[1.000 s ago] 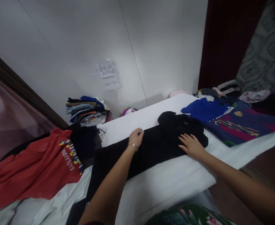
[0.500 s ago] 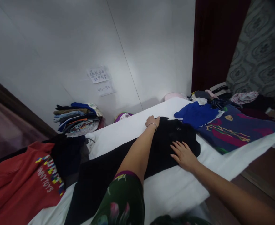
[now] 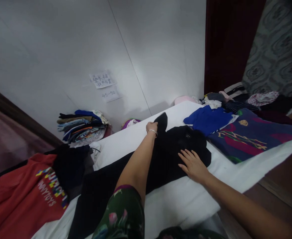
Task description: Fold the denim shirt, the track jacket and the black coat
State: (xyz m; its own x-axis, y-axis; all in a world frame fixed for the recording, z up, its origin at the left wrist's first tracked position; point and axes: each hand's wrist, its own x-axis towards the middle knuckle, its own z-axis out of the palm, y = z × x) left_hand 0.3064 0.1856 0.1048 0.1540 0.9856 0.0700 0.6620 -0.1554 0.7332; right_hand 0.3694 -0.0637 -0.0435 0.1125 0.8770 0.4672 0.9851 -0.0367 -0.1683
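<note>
A long black garment [image 3: 106,186] lies across the white-covered table [image 3: 178,205], its exact kind hard to make out in the dark cloth. At its far edge, my left hand [image 3: 151,127], with a bracelet at the wrist, is closed on a piece of the black cloth, which sticks up as a raised flap. My right hand [image 3: 193,165] rests flat on the garment's right end with fingers spread, below a small mark near what looks like the neck opening. My left forearm covers part of the garment's middle.
At left lies a red sweatshirt [image 3: 18,196] beside dark clothes [image 3: 72,166]. A folded clothes stack [image 3: 82,126] stands by the wall. To the right are a blue garment [image 3: 208,119], a patterned navy garment [image 3: 255,136] and a heap of clothes [image 3: 262,99]. Paper notes [image 3: 103,79] hang on the wall.
My left hand has moved a little left along the far edge and pulled the black cloth up and over into a flap. The right hand stays pressed on the garment.
</note>
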